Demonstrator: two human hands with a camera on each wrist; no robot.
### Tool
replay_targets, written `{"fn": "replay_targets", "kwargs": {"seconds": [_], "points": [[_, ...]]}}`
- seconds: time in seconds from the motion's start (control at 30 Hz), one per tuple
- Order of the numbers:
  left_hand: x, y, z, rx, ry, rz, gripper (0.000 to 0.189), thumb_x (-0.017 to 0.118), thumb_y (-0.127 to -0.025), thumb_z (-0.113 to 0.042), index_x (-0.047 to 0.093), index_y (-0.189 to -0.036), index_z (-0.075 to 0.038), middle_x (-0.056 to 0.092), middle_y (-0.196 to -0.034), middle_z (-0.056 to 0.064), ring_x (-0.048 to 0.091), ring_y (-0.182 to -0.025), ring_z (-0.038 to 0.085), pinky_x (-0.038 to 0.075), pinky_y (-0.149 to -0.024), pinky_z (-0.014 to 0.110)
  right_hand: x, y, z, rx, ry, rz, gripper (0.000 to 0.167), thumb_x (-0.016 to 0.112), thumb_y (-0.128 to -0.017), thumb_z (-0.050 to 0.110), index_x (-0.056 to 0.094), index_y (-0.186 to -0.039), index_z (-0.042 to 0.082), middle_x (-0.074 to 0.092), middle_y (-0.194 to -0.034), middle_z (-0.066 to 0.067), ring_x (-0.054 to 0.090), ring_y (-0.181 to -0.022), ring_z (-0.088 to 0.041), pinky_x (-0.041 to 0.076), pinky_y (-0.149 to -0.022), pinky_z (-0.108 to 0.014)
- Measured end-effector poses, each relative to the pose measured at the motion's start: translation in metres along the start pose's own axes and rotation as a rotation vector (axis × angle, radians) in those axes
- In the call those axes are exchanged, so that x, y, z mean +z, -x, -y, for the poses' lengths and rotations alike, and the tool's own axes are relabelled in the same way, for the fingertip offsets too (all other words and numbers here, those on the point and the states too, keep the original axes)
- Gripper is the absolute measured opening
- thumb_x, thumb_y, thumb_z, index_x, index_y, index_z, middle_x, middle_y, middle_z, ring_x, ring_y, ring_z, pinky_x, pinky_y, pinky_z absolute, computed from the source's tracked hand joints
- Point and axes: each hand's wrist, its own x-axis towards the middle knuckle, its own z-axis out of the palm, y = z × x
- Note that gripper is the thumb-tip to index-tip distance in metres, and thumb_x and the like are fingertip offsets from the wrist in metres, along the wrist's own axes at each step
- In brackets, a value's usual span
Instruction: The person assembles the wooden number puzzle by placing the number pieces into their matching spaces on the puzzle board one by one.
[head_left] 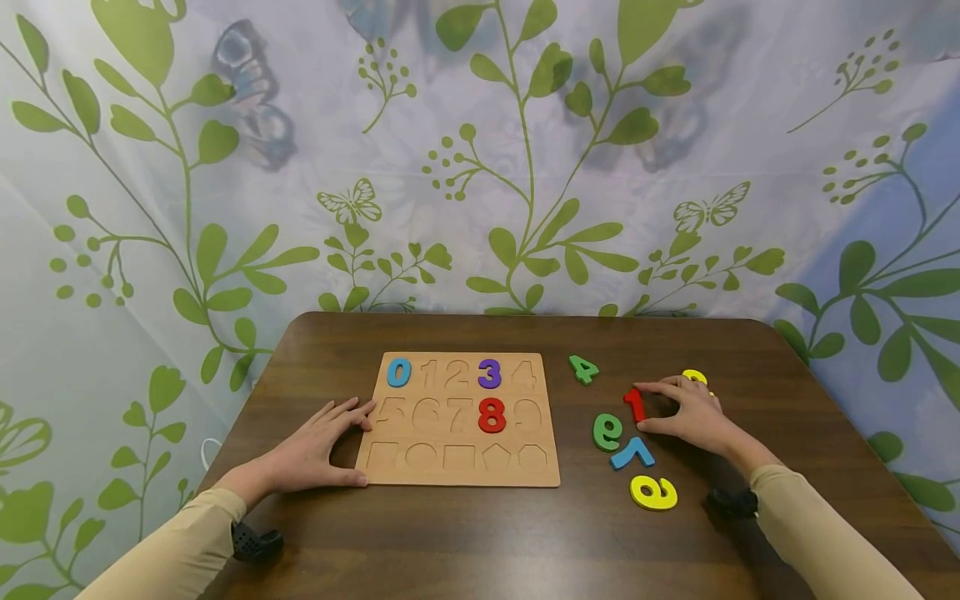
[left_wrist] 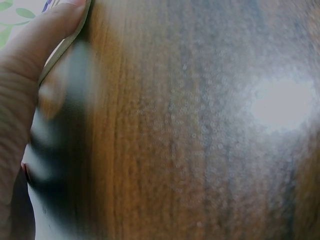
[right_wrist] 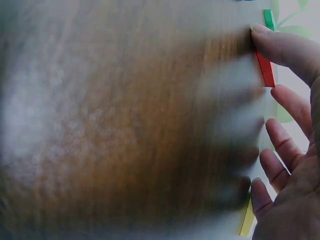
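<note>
red 1 (head_left: pixel 635 406) — right hand (head_left: pixel 693 412) at its edges, board (head_left: pixel 450 477) apart

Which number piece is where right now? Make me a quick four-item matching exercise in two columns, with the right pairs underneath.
Pieces:
1. red 1
2. purple 3
3. green 4
4. red 8

Places:
A. in the middle row of the board
B. off the board, the loose piece nearest its top right corner
C. between thumb and finger of the right hand
D. in the board's top row

Right pairs: 1-C, 2-D, 3-B, 4-A
</note>
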Motion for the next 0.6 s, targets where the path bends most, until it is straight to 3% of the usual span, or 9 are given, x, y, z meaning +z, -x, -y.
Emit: {"fn": "replay_targets", "kwargs": {"seconds": [0.3, 0.6], "points": [[0.0013, 0.0007, 0.0012, 0.018, -0.002, -0.019, 0.067, 0.080, -0.077, -0.067, 0.056, -0.122, -0.023, 0.038, -0.162, 0.008, 0.027, -0.150, 0.042, 0.014, -0.119, 0.066, 0.0002, -0.0004, 0.0034, -0.014, -0.002, -0.003, 0.072, 0.082, -0.083, 0.052, 0.061, -0.142, 0.017, 0.050, -0.134, -0.021, 0.039, -0.121, -0.048, 0.029, -0.091, -0.071], [-0.0013, 0.0003, -0.0014, -0.004, -0.001, 0.005, 0.069, 0.078, -0.077, -0.069, 0.056, -0.122, -0.022, 0.037, -0.163, 0.007, 0.025, -0.151, 0.041, 0.012, -0.119, 0.066, 0.0007, 0.0007, -0.0006, -0.001, -0.006, -0.001, 0.071, 0.081, -0.083, 0.052, 0.061, -0.141, 0.017, 0.049, -0.136, -0.021, 0.037, -0.124, -0.049, 0.028, -0.093, -0.071]]}}
